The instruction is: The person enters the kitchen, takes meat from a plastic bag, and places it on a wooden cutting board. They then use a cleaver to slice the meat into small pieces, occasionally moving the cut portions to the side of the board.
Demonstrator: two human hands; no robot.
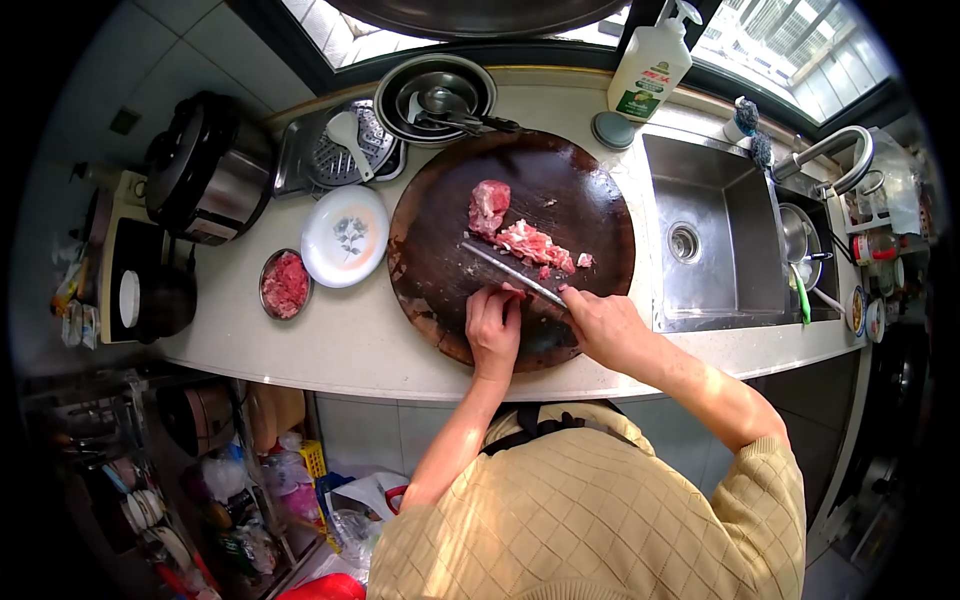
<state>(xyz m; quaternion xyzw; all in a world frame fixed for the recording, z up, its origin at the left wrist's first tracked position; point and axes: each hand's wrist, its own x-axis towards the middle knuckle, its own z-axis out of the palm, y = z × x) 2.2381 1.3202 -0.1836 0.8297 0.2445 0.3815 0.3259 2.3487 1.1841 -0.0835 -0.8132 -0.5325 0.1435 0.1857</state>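
Note:
My right hand (606, 326) is closed round the handle of a knife (505, 268), whose blade slants up and left across a round dark chopping board (430, 290). Close to the near side of the blade, my left hand (492, 328) rests on the board with its fingers curled. A little pink shows at its fingertips, but what they hold, if anything, is hidden. Beyond the blade lie a chunk of raw meat (489, 207) and a row of chopped meat pieces (536, 246).
Left of the board are a white plate (318, 222), a small bowl of meat (285, 284) and a pressure cooker (212, 165). Nested metal bowls (390, 115) stand behind it. A sink (720, 290), a jar lid (613, 130) and a pump bottle (651, 70) are to the right.

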